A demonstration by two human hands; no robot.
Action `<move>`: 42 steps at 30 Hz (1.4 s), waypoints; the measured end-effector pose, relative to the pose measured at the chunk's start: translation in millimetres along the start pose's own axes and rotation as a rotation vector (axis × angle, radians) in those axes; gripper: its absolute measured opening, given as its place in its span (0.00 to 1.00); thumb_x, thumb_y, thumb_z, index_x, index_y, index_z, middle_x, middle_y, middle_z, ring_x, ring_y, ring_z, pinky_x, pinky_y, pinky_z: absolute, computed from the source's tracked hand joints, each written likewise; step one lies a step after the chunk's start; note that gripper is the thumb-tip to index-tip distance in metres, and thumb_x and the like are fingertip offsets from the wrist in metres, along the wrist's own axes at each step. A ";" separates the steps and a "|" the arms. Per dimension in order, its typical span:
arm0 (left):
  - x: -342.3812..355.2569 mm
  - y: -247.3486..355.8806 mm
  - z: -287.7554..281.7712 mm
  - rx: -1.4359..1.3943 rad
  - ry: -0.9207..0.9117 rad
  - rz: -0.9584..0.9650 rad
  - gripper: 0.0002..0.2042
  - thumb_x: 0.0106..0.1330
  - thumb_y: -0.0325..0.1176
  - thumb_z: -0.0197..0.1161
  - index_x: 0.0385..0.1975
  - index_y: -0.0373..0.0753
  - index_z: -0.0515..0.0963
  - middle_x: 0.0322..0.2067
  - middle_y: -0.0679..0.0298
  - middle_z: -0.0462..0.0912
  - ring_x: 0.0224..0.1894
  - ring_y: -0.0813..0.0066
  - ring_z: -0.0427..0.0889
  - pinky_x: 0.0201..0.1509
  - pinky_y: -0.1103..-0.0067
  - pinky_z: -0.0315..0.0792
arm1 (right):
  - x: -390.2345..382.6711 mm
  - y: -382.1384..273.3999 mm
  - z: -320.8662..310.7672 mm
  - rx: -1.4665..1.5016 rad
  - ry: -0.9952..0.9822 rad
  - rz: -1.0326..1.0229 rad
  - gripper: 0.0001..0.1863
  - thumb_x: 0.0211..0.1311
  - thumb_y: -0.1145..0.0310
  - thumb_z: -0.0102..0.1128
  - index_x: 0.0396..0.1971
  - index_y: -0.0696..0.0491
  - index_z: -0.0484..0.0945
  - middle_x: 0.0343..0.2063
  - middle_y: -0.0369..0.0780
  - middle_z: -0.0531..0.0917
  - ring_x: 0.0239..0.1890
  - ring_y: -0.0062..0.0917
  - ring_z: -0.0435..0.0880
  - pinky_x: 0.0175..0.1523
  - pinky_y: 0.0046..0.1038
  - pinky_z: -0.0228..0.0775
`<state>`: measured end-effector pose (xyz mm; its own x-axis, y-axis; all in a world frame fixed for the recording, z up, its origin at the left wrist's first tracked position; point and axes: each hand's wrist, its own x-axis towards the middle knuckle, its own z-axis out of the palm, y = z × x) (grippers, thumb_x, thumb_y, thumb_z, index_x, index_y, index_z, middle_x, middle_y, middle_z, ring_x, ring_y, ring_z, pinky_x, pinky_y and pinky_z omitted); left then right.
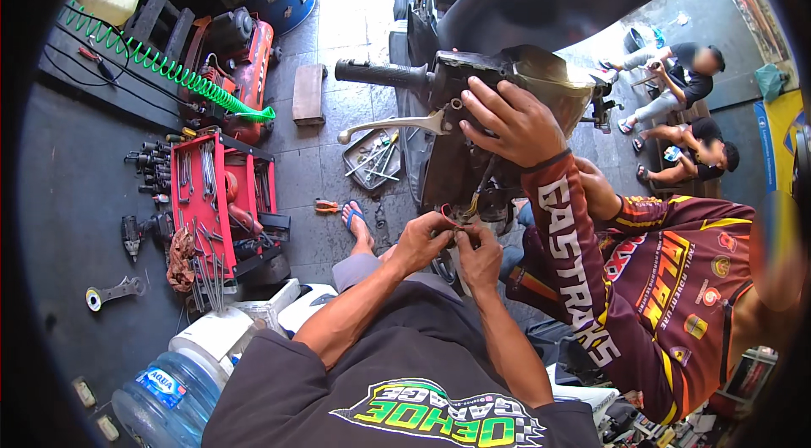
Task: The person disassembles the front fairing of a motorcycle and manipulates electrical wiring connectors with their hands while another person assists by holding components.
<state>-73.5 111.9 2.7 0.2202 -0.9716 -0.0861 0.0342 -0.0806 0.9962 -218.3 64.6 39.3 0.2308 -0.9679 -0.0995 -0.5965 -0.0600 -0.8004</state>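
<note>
Both my hands meet below the handlebar of a partly stripped scooter. My left hand [425, 242] is closed, its fingertips pinching a thin wire [447, 210] with a reddish covering. My right hand [479, 257] is closed on the same spot, thumb and finger pressed together beside the left fingertips. Just above them a bundle of wires [476, 194] hangs from the scooter's front. The handlebar grip [384, 73] and silver brake lever [393, 125] stick out to the left. A co-worker's hand [515, 122] rests spread on the handlebar cover.
A metal tray [372, 159] of tools and an orange-handled screwdriver [327, 206] lie on the floor. At left stand a red tool cart [221, 194] and a red compressor [258, 59]. The co-worker's sleeved arm [574, 254] reaches in close on my right. Two people sit farther off.
</note>
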 end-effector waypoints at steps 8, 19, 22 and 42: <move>7.8 6.9 4.3 0.259 0.006 0.167 0.10 0.57 0.24 0.63 0.39 0.35 0.80 0.31 0.58 0.78 0.34 0.68 0.79 0.40 0.73 0.73 | -9.3 -5.2 -7.9 0.135 -0.072 0.113 0.10 0.59 0.67 0.63 0.32 0.60 0.78 0.24 0.43 0.83 0.27 0.27 0.82 0.35 0.30 0.73; 1.3 15.6 17.4 0.130 0.009 0.014 0.10 0.60 0.27 0.64 0.40 0.34 0.81 0.28 0.59 0.81 0.29 0.73 0.79 0.37 0.75 0.74 | -2.4 12.5 -10.9 0.508 -0.057 0.365 0.07 0.63 0.72 0.64 0.35 0.60 0.80 0.26 0.34 0.81 0.24 0.14 0.76 0.30 0.18 0.68; 2.6 19.3 17.3 -0.006 0.016 -0.093 0.08 0.63 0.29 0.64 0.39 0.35 0.82 0.24 0.63 0.81 0.26 0.78 0.78 0.33 0.77 0.73 | -4.7 9.1 -14.3 0.535 -0.060 0.347 0.07 0.63 0.72 0.65 0.36 0.60 0.80 0.25 0.34 0.81 0.23 0.13 0.76 0.29 0.17 0.68; 42.6 -20.3 13.0 -0.243 -0.318 -0.464 0.04 0.65 0.29 0.62 0.32 0.35 0.79 0.24 0.72 0.77 0.26 0.85 0.72 0.29 0.83 0.66 | -14.2 31.1 -22.8 0.475 -0.049 0.266 0.11 0.61 0.73 0.65 0.41 0.61 0.80 0.33 0.38 0.85 0.32 0.17 0.81 0.39 0.20 0.74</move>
<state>-77.5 69.3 -21.0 -0.1712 -0.8692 -0.4638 0.2860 -0.4943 0.8209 -257.6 71.0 29.3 0.1613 -0.9216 -0.3530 -0.2293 0.3129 -0.9217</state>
